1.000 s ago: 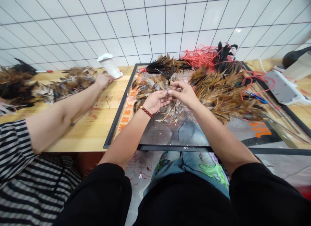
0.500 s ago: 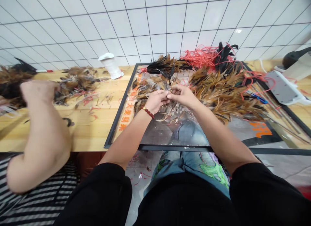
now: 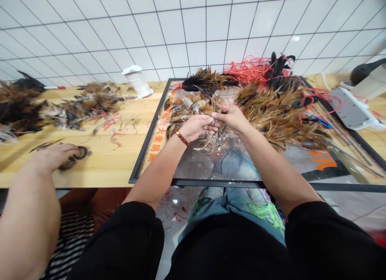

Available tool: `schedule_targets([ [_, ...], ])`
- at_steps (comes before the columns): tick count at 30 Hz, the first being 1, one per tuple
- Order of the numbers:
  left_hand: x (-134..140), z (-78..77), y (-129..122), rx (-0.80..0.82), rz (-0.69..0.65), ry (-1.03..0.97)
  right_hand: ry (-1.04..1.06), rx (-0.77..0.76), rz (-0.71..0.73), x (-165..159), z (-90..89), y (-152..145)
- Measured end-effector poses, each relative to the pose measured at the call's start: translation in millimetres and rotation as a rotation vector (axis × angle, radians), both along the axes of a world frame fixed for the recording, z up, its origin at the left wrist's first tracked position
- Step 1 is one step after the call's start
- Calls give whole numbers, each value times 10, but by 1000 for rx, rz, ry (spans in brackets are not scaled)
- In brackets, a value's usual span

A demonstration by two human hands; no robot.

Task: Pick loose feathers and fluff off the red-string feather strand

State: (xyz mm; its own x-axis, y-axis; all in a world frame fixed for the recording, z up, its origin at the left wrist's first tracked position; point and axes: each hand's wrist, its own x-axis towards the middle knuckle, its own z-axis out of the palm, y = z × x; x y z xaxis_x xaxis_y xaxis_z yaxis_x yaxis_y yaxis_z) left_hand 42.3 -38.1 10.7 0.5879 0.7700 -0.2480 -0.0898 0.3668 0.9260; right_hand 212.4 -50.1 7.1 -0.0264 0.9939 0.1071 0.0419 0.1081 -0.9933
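My left hand (image 3: 199, 127), with a dark red bead bracelet on the wrist, meets my right hand (image 3: 234, 118) over a loose pile of brown and grey feathers (image 3: 183, 105). Thumbs and fingertips pinch together around a small pale bit, which looks like the quill end of a feather; my fingers hide most of it. To the right of my hands lies a thick heap of golden-brown feathers (image 3: 271, 115). Behind them rests a tied bundle of black and brown feathers (image 3: 205, 80) with a pink tie at its left end.
A black-framed glass panel (image 3: 193, 182) lies under the feathers. Pink plastic string (image 3: 250, 71) is heaped at the back. A white spool (image 3: 137, 81) stands left, a blue pen (image 3: 321, 121) right. At the left, a co-worker's hand (image 3: 57, 155) covers a black looped handle (image 3: 81, 152).
My joined fingertips have shifted slightly to the right, still pinched. The co-worker's hand has come from the feathers at the back left down to the black looped handle.
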Motion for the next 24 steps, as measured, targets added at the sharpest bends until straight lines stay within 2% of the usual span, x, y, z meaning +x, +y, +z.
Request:
schedule_targets([
  [5,42,20,-30,48,99,24,-75,140,-53,-33,-30,26],
  [8,41,32,-6,39,220,-59,-173,303,-214,22,53,8],
  [9,33,33,12,32,276,-98,-259,343,-206,51,95,-8],
  [10,23,32,33,21,335,-135,-371,366,-133,80,137,-30],
  [13,-13,21,101,-15,480,-214,-788,370,281,120,230,-119],
  [14,-22,17,119,-22,509,-226,-934,375,341,112,240,-149],
  [16,-30,10,140,-28,539,-236,-1196,381,322,71,223,-195],
  [18,-27,6,144,-29,542,-239,-1355,357,296,27,175,-210],
  [21,-17,6,134,-26,530,-243,-1306,359,290,6,110,-168],
  [24,-9,7,118,-19,519,-240,-896,365,73,21,99,-90],
])
